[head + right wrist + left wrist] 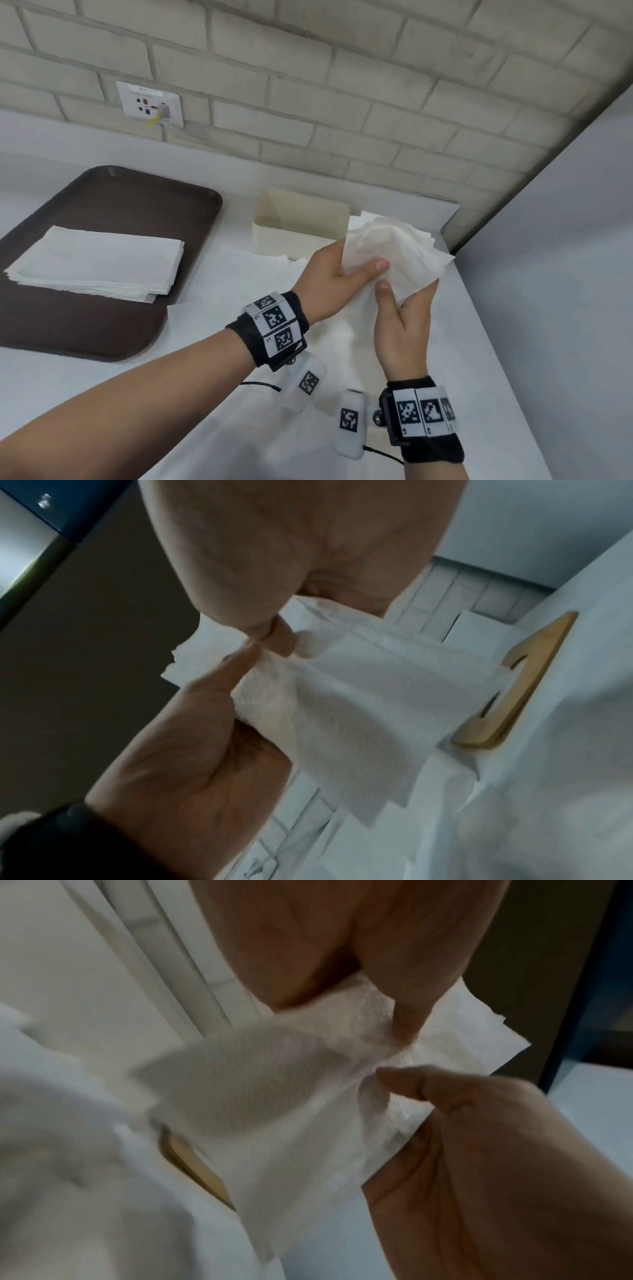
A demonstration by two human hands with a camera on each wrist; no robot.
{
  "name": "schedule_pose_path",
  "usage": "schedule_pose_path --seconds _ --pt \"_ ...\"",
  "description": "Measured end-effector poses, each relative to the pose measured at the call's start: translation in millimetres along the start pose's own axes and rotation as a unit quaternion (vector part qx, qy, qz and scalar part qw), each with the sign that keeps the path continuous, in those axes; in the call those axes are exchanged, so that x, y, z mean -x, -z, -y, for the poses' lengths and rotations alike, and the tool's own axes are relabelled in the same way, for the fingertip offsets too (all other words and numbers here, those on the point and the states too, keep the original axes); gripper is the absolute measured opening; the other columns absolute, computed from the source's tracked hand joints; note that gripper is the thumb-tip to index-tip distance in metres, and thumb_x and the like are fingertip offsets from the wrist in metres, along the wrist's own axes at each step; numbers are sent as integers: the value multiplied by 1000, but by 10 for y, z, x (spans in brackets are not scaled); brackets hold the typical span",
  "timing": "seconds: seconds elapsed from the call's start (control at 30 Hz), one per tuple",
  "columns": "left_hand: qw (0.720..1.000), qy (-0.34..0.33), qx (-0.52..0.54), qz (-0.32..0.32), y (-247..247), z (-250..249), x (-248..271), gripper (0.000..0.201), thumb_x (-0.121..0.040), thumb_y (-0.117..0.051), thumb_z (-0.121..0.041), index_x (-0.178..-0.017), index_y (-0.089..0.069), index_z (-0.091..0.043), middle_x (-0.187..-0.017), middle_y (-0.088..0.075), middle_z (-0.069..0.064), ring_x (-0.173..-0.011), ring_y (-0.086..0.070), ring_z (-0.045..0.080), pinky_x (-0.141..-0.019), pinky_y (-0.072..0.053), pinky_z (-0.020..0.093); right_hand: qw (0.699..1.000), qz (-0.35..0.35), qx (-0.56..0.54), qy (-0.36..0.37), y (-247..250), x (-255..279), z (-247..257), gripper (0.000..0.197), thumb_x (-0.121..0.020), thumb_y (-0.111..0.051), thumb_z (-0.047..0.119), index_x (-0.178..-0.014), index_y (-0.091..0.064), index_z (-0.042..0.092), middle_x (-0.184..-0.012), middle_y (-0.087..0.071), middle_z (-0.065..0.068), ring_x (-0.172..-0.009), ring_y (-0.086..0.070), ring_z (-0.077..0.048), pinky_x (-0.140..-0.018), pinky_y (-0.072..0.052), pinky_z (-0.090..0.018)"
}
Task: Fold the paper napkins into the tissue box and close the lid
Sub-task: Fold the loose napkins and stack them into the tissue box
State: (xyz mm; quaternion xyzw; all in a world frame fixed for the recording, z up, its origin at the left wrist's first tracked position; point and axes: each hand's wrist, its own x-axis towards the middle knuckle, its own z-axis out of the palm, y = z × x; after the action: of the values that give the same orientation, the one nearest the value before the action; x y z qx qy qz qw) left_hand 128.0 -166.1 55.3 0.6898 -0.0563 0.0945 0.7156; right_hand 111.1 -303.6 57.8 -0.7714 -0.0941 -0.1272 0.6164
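Both hands hold a crumpled bunch of white paper napkins [394, 246] just right of the open cream tissue box [301, 219]. My left hand [363, 267] grips the bunch from the left, thumb on top. From below, my right hand [404, 298] pinches it. In the left wrist view the napkin [274, 1096] hangs between the left hand [394, 988] and the right hand [445, 1123]. A wooden lid [514, 685] with a slot lies flat; the napkin [359, 696] reaches to that slot. The right hand [274, 631] and the left hand [222, 696] pinch it together.
A brown tray [102, 192] at the left carries a stack of flat napkins [99, 263]. Loose white sheets [239, 274] lie spread on the white table under my arms. The brick wall with an outlet [150, 104] stands behind. The table edge runs close on the right.
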Motion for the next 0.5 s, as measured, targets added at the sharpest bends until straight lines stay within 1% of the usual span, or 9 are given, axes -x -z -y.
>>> schedule_pose_path --seconds 0.03,0.13,0.17,0.23,0.27,0.3,0.37,0.43,0.5 --pt "1000 -1 4 3 -126 19 -27 36 -93 -74 -38 -124 -72 -19 -117 -77 -6 -111 -72 8 -98 -57 35 1000 -25 -5 0 75 -12 -21 48 -103 -56 7 -141 -37 30 -110 -58 50 -109 -57 20 -86 -40 -1" --pt "1000 15 14 9 -401 156 -66 42 -86 -81 -41 -123 -72 -23 -118 -76 -7 -111 -72 7 -99 -57 35 998 -51 -18 -22 268 -15 -168 37 -101 -63 18 -118 -40 42 -103 -60 50 -101 -59 21 -80 -43 -2" --pt "999 27 15 14 -449 214 -62 44 -82 -83 -44 -121 -72 -25 -117 -77 -9 -110 -72 6 -98 -57 33 998 -45 -19 -35 318 -2 -238 37 -100 -64 22 -116 -39 44 -103 -60 49 -101 -59 21 -79 -44 -3" --pt "999 43 -3 17 -494 329 -47 44 -76 -83 -53 -115 -71 -37 -112 -77 -16 -107 -71 2 -94 -57 26 998 -24 -25 -54 401 34 -398 36 -99 -65 26 -120 -41 42 -108 -61 45 -104 -59 17 -82 -46 -8" --pt "999 45 -13 18 -507 369 -38 39 -77 -84 -51 -112 -69 -42 -111 -76 -21 -106 -71 0 -91 -55 21 998 -12 -29 -59 430 48 -471 35 -100 -64 25 -122 -42 41 -110 -61 44 -107 -59 16 -85 -46 -9" --pt "999 46 -17 20 -519 396 -30 35 -81 -85 -45 -112 -67 -44 -109 -75 -24 -106 -70 -2 -88 -53 17 998 -1 -33 -60 450 56 -524 36 -101 -63 22 -123 -43 42 -112 -61 43 -109 -59 15 -86 -45 -8" --pt "999 43 -7 17 -557 420 -26 32 -89 -81 -30 -115 -66 -41 -108 -75 -27 -106 -70 -4 -86 -51 13 997 10 -40 -57 467 55 -576 41 -103 -59 14 -125 -43 45 -115 -61 42 -113 -58 15 -89 -44 -5" --pt "1000 30 -3 4 -604 420 -36 26 -94 -75 -25 -116 -67 -36 -108 -75 -26 -106 -70 -2 -87 -51 13 998 2 -46 -51 475 18 -591 46 -103 -57 8 -126 -42 46 -116 -61 42 -113 -58 14 -89 -43 -4" --pt "1000 15 -3 -16 -638 401 -60 20 -96 -72 -24 -114 -69 -33 -108 -77 -21 -104 -71 1 -87 -53 17 998 1 -47 -43 490 -38 -607 46 -103 -56 8 -126 -43 45 -116 -62 41 -113 -60 12 -90 -44 -6"
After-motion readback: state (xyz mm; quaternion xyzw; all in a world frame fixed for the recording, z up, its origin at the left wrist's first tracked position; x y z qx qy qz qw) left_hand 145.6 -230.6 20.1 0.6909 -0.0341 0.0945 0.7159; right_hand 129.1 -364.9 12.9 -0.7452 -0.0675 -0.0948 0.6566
